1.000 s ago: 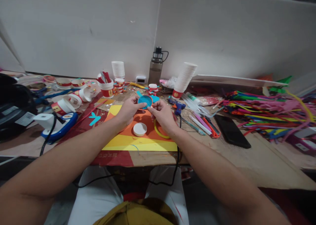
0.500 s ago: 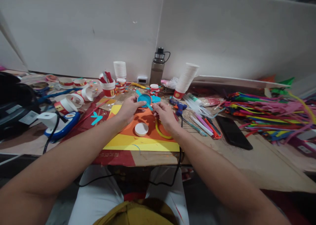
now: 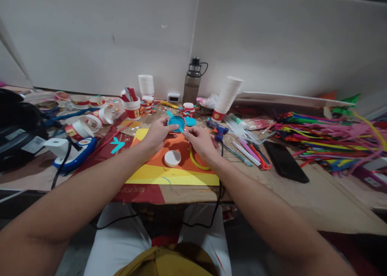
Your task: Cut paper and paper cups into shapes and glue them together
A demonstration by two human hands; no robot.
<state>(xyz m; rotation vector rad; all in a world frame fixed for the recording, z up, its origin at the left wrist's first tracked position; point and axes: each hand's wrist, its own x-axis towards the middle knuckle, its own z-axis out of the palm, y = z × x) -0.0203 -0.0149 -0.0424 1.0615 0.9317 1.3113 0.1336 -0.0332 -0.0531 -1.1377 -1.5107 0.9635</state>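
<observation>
My left hand (image 3: 157, 134) is closed around the near-left side of a shallow round cup piece (image 3: 176, 121), blue inside with a thin red rim, its thumb pressed on the blue face. Light-blue paper strips (image 3: 169, 113) stick out from opposite sides of it. My right hand (image 3: 197, 139) pinches the end of the lower-right strip between thumb and fingertips. Below the hands, a white round cup base (image 3: 172, 158) lies on orange and yellow paper sheets (image 3: 181, 177). A yellow pipe cleaner (image 3: 195, 162) curves beside my right hand.
To the right are a blue glue gun (image 3: 221, 132), a black phone (image 3: 286, 161) and a pile of colored pipe cleaners (image 3: 326, 136). Behind stand a bottle (image 3: 192, 84) and stacked paper cups (image 3: 229, 94). Left are cut cups (image 3: 79, 130), a power strip (image 3: 75, 157) and blue paper cutouts (image 3: 117, 145).
My right hand's fingertips have shifted slightly left and inward along the blue strip. My left hand keeps its hold on the round cup piece.
</observation>
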